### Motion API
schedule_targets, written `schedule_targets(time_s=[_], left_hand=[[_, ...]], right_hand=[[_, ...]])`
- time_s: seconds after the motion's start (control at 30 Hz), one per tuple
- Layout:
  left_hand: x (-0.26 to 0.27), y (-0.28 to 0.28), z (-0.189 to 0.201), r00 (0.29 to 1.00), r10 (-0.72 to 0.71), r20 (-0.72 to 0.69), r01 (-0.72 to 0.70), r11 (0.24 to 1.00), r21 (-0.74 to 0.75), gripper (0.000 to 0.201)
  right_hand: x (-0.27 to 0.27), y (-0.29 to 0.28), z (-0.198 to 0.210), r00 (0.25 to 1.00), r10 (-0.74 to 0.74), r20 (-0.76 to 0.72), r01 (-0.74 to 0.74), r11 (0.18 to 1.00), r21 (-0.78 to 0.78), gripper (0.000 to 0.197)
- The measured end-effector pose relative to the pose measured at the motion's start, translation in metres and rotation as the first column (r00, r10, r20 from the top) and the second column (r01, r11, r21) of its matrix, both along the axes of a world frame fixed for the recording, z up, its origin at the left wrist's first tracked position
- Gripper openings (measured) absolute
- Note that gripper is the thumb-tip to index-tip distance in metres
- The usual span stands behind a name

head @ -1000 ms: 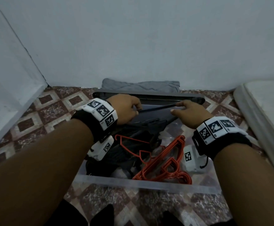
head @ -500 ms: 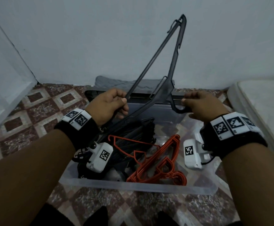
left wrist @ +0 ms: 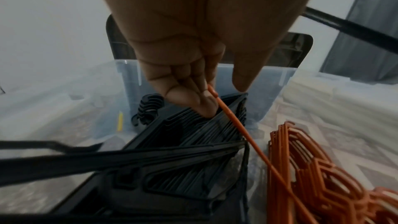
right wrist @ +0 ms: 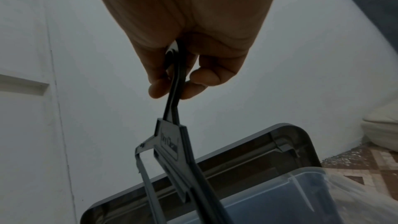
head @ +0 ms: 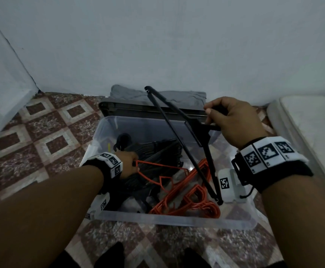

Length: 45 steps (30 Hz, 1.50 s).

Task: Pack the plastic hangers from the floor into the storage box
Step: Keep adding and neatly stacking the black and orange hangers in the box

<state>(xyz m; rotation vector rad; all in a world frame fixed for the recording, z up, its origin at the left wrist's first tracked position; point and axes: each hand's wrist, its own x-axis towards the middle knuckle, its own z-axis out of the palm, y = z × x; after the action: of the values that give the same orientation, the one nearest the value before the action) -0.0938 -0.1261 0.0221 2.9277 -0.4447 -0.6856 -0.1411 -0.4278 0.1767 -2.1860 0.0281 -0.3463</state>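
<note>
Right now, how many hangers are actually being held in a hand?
2: a black hanger held by its hook in the right hand; an orange hanger gripped by the left hand inside the box.

head: high, downward | wrists: close, along fingers | shared: box

Black hangers and orange hangers fill a clear box on maroon-and-cream diamond-patterned floor tiles.

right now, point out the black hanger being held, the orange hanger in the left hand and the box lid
black hanger (head: 179, 130), head view, its long arm above the box
orange hanger (left wrist: 241, 126), left wrist view, its thin bar
box lid (head: 130, 110), head view, its dark face
</note>
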Motion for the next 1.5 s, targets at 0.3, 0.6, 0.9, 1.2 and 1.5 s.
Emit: schedule_targets(time_s=[0.3,0.6,0.9,1.2,1.5], left_hand=[[-0.005,-0.029,0.035,0.965,-0.098,-0.242,-0.011,0.911,-0.412,0.015],[-0.014,0.000,0.005,0.986,-0.046,-0.161,0.097,0.940,0.326,0.037],[-0.014,-0.003,0.017,0.969,-0.149,-0.196,0.214,0.906,0.366,0.030],[0.003,-0.028,0.070,0.976,-0.213,-0.056,0.219,0.961,0.170,0.021],[0.003,-0.019,0.102,0.977,-0.199,0.082,0.195,0.980,0.049,0.016]], right_hand=[[-0.001,0.001,-0.004,1.000,0.009,0.006,-0.009,0.999,-0.037,0.007],[-0.004,-0.001,-0.004,1.000,0.002,-0.028,-0.003,0.998,-0.056,0.007],[-0.001,-0.002,-0.003,1.000,-0.017,-0.013,0.016,0.998,-0.055,0.008],[-0.002,-0.005,-0.002,0.999,-0.034,0.008,0.034,0.999,-0.031,0.009],[-0.001,-0.004,-0.001,0.999,-0.049,0.020,0.050,0.997,-0.060,0.008]])
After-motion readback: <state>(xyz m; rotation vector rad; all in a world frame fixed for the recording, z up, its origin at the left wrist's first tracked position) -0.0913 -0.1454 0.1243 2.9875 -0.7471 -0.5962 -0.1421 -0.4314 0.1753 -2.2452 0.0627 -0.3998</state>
